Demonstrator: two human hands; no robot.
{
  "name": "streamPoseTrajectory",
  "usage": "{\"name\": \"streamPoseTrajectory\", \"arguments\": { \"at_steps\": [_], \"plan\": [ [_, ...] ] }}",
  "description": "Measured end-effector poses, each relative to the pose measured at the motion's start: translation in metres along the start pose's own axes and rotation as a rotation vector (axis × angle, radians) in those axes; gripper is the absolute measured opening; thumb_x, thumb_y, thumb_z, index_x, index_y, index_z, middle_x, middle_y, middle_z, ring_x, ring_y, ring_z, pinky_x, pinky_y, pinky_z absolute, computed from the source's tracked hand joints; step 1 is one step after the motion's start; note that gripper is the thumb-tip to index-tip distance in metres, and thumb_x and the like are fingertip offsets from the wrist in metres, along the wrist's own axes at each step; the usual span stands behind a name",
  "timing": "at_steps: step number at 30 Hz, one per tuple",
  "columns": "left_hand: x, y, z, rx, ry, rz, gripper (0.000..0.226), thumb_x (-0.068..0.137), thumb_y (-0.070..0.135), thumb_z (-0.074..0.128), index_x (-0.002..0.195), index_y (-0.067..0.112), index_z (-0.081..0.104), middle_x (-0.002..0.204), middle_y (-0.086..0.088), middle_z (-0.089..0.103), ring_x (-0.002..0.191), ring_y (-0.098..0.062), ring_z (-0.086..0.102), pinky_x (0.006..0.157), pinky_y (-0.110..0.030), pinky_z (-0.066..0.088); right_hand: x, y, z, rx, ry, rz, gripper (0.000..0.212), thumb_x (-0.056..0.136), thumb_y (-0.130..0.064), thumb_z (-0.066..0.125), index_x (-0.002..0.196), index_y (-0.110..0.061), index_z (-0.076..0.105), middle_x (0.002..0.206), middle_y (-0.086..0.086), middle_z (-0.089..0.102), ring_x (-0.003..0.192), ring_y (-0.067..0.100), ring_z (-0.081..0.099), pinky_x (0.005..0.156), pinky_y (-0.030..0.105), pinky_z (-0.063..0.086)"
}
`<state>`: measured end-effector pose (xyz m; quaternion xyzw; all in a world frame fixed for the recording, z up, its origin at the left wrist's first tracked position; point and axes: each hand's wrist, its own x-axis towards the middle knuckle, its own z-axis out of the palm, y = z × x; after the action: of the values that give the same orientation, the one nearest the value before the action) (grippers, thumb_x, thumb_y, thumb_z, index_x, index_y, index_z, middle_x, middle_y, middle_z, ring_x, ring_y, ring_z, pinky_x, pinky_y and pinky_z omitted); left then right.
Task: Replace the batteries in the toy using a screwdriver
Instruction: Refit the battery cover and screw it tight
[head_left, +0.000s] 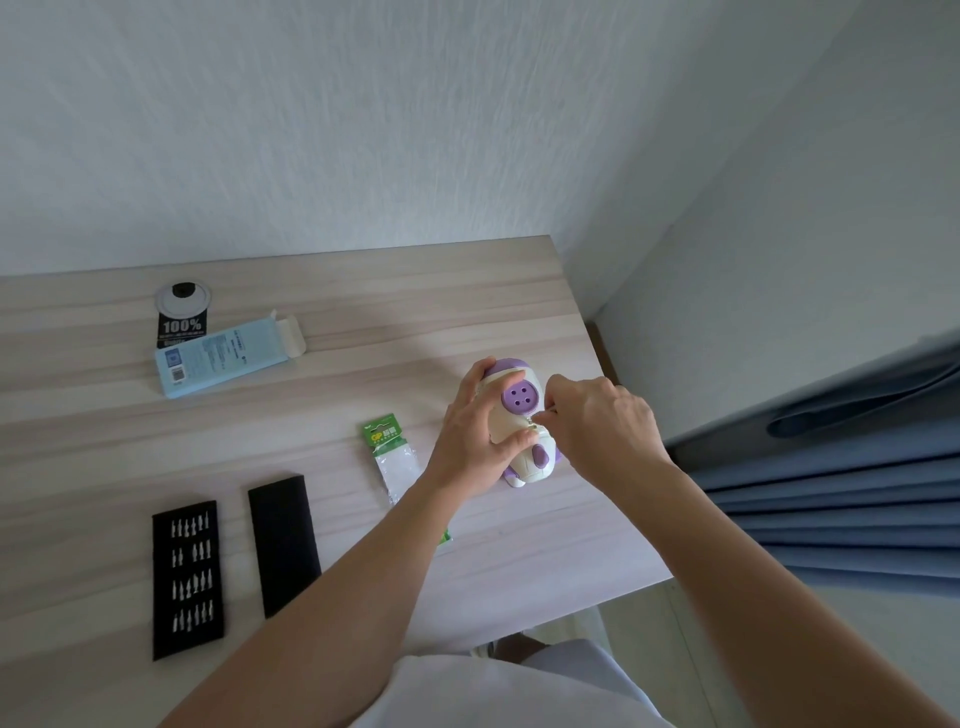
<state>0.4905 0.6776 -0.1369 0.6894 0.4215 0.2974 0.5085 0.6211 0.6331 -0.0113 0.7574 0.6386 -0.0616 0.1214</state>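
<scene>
Left grip (472, 431) clasps the rounded white-and-purple plastic toy (517, 397) near the wood-grain counter's (363, 291) right edge. Right grip (602, 426), fingers curled, pinches at the toy's middle seam. Black tray (188, 579) holds rows of metal bits; green-carded clear battery pack (389, 452) lies beside the toy.

Glossy plastic toy (519, 410); matt wood-grain table (363, 291)

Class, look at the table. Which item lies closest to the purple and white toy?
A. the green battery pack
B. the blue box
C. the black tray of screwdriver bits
A: the green battery pack lies just beside the toy, whereas the blue box and the black tray of bits sit much farther away.
</scene>
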Motion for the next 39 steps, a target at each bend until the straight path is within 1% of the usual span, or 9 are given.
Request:
{"name": "streamPoseTrajectory", "arguments": {
  "at_steps": [4, 7, 10, 16, 20, 25, 29, 35, 39],
  "plan": [
    [-0.001, -0.001, 0.0, 0.0, 0.008, 0.007, 0.065, 0.077, 0.035, 0.077, 0.136, 0.041, 0.05, 0.153, 0.017, 0.024, 0.136, -0.015, 0.039, 0.104, -0.039, 0.047, 0.002, -0.001, -0.005, 0.081, -0.045, 0.112, 0.046, 0.1, -0.055, 0.043, 0.078, -0.016, 0.052, 0.067, -0.001, 0.048, 0.067, 0.024, 0.053, 0.06, 0.029, 0.041],
    [0.0, -0.001, 0.0, -0.021, 0.0, -0.005, 0.066, 0.075, 0.042, 0.074, 0.136, 0.042, 0.05, 0.153, 0.019, 0.023, 0.136, -0.015, 0.039, 0.097, -0.047, 0.053, -0.002, 0.003, -0.004, 0.165, -0.034, 0.001, 0.022, 0.101, -0.041, 0.05, 0.104, -0.02, 0.055, 0.086, 0.0, 0.063, 0.078, 0.028, 0.061, 0.067, 0.033, 0.049],
    [0.0, -0.003, 0.001, -0.001, 0.006, 0.007, 0.065, 0.076, 0.04, 0.075, 0.136, 0.041, 0.05, 0.154, 0.016, 0.023, 0.136, -0.015, 0.039, 0.102, -0.047, 0.049, -0.004, 0.006, -0.001, 0.079, -0.023, -0.082, 0.008, 0.102, -0.03, 0.05, 0.106, -0.023, 0.049, 0.083, 0.0, 0.06, 0.072, 0.027, 0.057, 0.06, 0.032, 0.042],
    [0.0, -0.002, 0.002, -0.011, 0.009, -0.008, 0.065, 0.077, 0.038, 0.076, 0.136, 0.044, 0.05, 0.152, 0.021, 0.023, 0.136, -0.013, 0.039, 0.1, -0.047, 0.051, 0.005, 0.002, -0.002, -0.073, -0.023, 0.041, 0.038, 0.103, -0.045, 0.045, 0.077, -0.017, 0.046, 0.064, -0.002, 0.04, 0.064, 0.021, 0.048, 0.054, 0.027, 0.035],
    [-0.001, -0.003, 0.001, -0.028, 0.011, -0.004, 0.066, 0.076, 0.039, 0.077, 0.135, 0.044, 0.05, 0.151, 0.022, 0.023, 0.137, -0.011, 0.038, 0.101, -0.047, 0.05, -0.001, 0.006, 0.0, 0.082, -0.004, -0.034, 0.02, 0.1, -0.039, 0.053, 0.1, -0.019, 0.05, 0.081, -0.002, 0.06, 0.073, 0.026, 0.06, 0.066, 0.035, 0.053],
    [-0.001, -0.001, 0.002, -0.008, 0.017, 0.004, 0.065, 0.076, 0.037, 0.078, 0.136, 0.043, 0.051, 0.153, 0.017, 0.024, 0.137, -0.011, 0.038, 0.106, -0.044, 0.045, -0.003, 0.007, -0.004, 0.047, -0.012, -0.045, 0.026, 0.101, -0.044, 0.048, 0.096, -0.018, 0.051, 0.08, 0.003, 0.059, 0.071, 0.028, 0.056, 0.062, 0.031, 0.043],
    [0.0, 0.0, 0.0, -0.014, 0.005, -0.018, 0.065, 0.076, 0.039, 0.076, 0.135, 0.046, 0.05, 0.152, 0.022, 0.022, 0.137, -0.011, 0.037, 0.101, -0.046, 0.05, 0.004, 0.0, -0.012, 0.04, -0.061, 0.056, 0.045, 0.101, -0.053, 0.043, 0.076, -0.016, 0.048, 0.066, -0.001, 0.046, 0.066, 0.021, 0.048, 0.061, 0.029, 0.038],
    [-0.001, 0.0, -0.001, -0.023, 0.016, 0.005, 0.065, 0.077, 0.036, 0.079, 0.135, 0.045, 0.05, 0.152, 0.02, 0.024, 0.137, -0.007, 0.036, 0.103, -0.044, 0.049, 0.0, 0.007, -0.003, 0.144, -0.029, -0.077, 0.008, 0.1, -0.03, 0.052, 0.098, -0.022, 0.051, 0.081, 0.0, 0.06, 0.073, 0.027, 0.059, 0.064, 0.033, 0.048],
    [0.001, 0.001, 0.001, -0.015, 0.012, 0.013, 0.064, 0.078, 0.03, 0.081, 0.135, 0.04, 0.052, 0.151, 0.017, 0.025, 0.137, -0.009, 0.038, 0.105, -0.028, 0.045, 0.004, 0.006, 0.003, -0.026, 0.021, -0.016, 0.029, 0.101, -0.039, 0.051, 0.082, -0.017, 0.047, 0.068, 0.0, 0.05, 0.065, 0.024, 0.053, 0.055, 0.029, 0.037]
  ]
}}
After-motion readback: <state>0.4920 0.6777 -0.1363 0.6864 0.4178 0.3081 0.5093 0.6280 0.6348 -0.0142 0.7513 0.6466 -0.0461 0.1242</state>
